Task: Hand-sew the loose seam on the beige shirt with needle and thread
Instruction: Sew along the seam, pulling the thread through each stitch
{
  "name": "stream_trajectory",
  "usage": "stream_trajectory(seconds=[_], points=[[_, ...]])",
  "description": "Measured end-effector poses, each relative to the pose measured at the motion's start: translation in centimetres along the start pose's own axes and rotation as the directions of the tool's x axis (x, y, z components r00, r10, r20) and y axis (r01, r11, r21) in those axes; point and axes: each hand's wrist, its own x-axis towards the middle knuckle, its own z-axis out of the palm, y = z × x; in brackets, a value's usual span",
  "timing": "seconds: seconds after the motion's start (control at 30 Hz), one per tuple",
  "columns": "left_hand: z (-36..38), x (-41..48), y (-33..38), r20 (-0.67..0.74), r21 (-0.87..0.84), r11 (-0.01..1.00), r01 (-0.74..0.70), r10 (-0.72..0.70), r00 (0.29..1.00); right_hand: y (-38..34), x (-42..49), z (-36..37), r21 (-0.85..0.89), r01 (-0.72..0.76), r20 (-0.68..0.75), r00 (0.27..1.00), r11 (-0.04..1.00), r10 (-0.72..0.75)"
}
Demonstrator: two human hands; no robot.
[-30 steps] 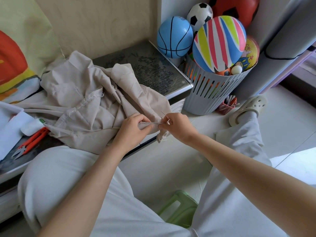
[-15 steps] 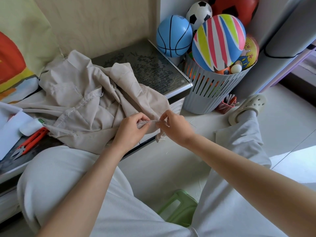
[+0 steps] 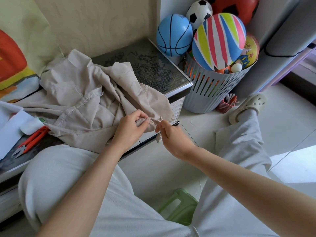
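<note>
The left hand (image 3: 130, 128) pinches the seam (image 3: 147, 119) of the beige shirt (image 3: 77, 93). The right hand (image 3: 172, 136) has its fingertips pinched just beside it, presumably on a needle too fine to see. The stitching looks underway and unfinished.

Beyond the right hand (image 3: 172, 135) stands a grey slatted basket (image 3: 205, 94) heaped with balls: a striped ball (image 3: 220, 40), a blue basketball (image 3: 174, 35), a soccer ball (image 3: 199, 11) and a red ball (image 3: 239, 7). A beige clog (image 3: 248, 106) lies near its base. Well left of the left hand (image 3: 131, 129), orange snips (image 3: 32, 140) lie on the dark tabletop (image 3: 150, 65). Below both hands stands a green stool (image 3: 179, 207).
</note>
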Motion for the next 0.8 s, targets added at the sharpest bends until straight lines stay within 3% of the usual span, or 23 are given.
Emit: stream_trajectory(seconds=[0.47, 0.8], points=[[-0.1, -0.2, 0.4, 0.019, -0.015, 1.000, -0.023, 0.023, 1.000, -1.2, 0.8, 0.3, 0.024, -0.064, -0.014, 0.998, 0.998, 0.064], [0.0, -0.1, 0.2, -0.009, -0.050, 0.999, 0.006, -0.007, 1.000, -1.9, 0.9, 0.8, 0.152, -0.100, -0.010, 0.995, 0.983, 0.103]])
